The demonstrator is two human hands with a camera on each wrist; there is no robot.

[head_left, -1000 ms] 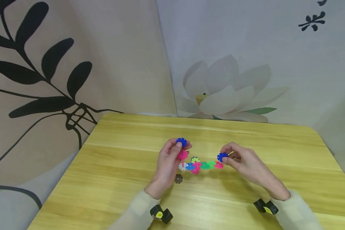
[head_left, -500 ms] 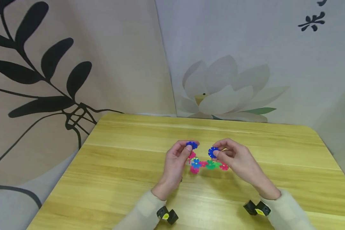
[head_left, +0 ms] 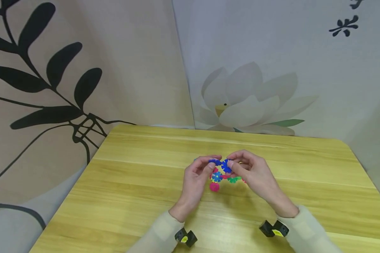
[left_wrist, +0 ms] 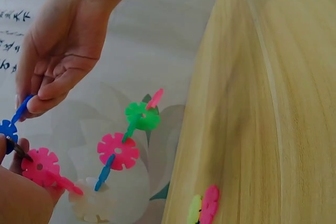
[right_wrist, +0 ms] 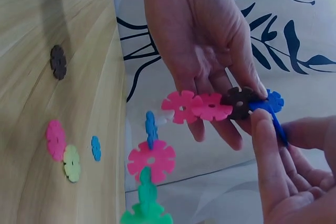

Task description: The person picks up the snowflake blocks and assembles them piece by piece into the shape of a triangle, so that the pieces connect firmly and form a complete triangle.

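Note:
My left hand (head_left: 194, 179) pinches, between thumb and fingers, the upper end of a chain of notched plastic snowflake discs. At that end is a blue snowflake disc (left_wrist: 7, 129), with a brown disc (right_wrist: 239, 102) and two pink discs joined after it. A white disc (left_wrist: 89, 203), a pink disc (left_wrist: 118, 151) and green discs (left_wrist: 143, 117) follow, hanging in the air. My right hand (head_left: 256, 177) pinches another blue snowflake disc (head_left: 226, 166) edge-on against the chain's blue one. Fingertips partly hide where the two blue discs meet.
On the wooden table (head_left: 130, 196) under the chain lie a loose brown disc (right_wrist: 58, 62), a pink disc (right_wrist: 55, 140), a yellow disc (right_wrist: 72, 164) and a small blue disc (right_wrist: 96, 148). A wall with a printed flower (head_left: 253, 95) stands behind the table.
Both hands have come together: the left moved right with the chain, the right moved left with its blue disc. The two blue discs, apart before, now meet.

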